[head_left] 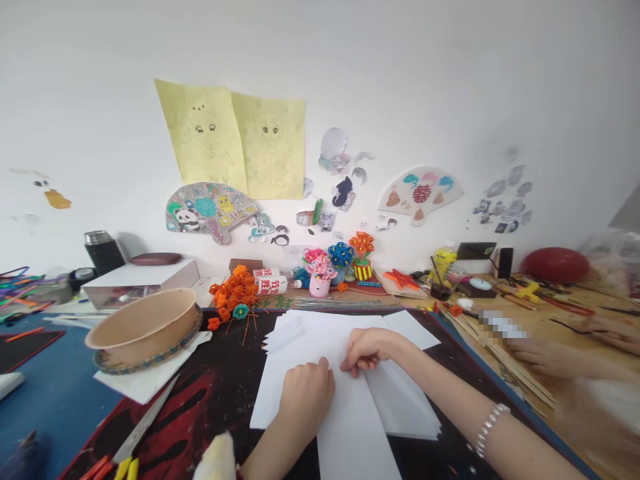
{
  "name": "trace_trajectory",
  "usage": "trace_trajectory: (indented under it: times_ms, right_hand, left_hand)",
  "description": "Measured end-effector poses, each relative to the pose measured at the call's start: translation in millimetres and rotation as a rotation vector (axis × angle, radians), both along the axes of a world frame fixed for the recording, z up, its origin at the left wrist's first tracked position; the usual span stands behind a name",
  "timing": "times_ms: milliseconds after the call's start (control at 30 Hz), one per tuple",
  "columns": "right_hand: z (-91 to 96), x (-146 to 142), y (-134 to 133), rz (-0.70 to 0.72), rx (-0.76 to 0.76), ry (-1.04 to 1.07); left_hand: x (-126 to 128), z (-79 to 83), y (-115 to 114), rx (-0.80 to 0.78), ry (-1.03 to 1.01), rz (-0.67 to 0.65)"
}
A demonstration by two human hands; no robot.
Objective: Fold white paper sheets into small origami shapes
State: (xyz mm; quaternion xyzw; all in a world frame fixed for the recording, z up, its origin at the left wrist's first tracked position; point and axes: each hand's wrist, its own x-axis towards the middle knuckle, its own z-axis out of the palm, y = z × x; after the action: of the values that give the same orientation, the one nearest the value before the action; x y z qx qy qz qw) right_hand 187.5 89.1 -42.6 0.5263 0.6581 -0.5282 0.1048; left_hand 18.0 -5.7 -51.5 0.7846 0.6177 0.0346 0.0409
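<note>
A long white sheet of paper (pixel 353 427) lies across the middle of the work area, running toward me over more white sheets. My left hand (pixel 307 393) rests on it with fingers curled, the thumb and index finger near its middle. My right hand (pixel 371 350) comes in from the right, fingers bent, its thumb and fingertips pinching at the sheet's right edge. A silvery bead bracelet (pixel 493 430) circles the right wrist. Fanned stacks of white paper (pixel 405 407) spread underneath and to both sides.
Scissors (pixel 145 427) and an upturned-rim tan drum frame (pixel 145 323) lie at left. Orange pipe-cleaner flowers (pixel 237 290), bottles (pixel 275 285) and small flower pots (pixel 320 285) stand at the back. Thin wooden sticks (pixel 505 363) lie at right, beside another person's hands (pixel 555 353).
</note>
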Motion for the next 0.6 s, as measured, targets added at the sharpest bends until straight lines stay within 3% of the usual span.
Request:
trace_trajectory:
  times_ms: [600]
  right_hand:
    - [6.9, 7, -12, -0.039, -0.013, -0.112]
  left_hand:
    - [0, -2.5, 3, 0.068, 0.067, -0.064]
